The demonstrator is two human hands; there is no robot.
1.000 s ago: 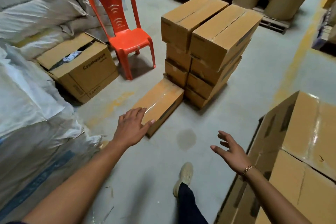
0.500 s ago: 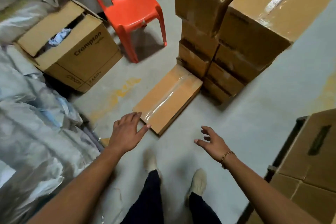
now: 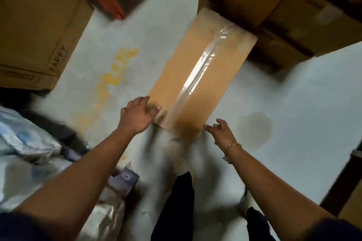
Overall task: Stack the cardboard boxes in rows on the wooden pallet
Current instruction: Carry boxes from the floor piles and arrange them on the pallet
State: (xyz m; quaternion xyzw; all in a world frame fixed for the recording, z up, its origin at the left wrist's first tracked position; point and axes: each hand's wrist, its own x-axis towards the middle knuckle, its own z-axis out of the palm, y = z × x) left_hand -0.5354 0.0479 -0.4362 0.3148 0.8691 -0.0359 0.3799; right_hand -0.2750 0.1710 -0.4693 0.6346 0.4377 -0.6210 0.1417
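A long taped cardboard box (image 3: pixel 201 72) lies flat on the grey floor, straight in front of me. My left hand (image 3: pixel 137 116) rests on its near left corner, fingers spread over the edge. At the near right corner, my right hand (image 3: pixel 220 133) just touches the box with its fingers apart. A stack of similar boxes (image 3: pixel 278 4) stands against the box's far end. The view is blurred by motion. A dark pallet edge (image 3: pixel 344 186) with a box on it shows at the lower right.
A large printed carton (image 3: pixel 37 31) stands at the upper left, a red plastic chair's leg (image 3: pixel 106 0) beside it. White sacks (image 3: pixel 25 143) lie at the left. My legs and a shoe (image 3: pixel 177 154) are below the box. A damp stain (image 3: pixel 254 129) marks the floor.
I have bent down and moved closer to the flat box. Both hands came forward onto its near end, left hand to the left corner, right hand to the right corner.
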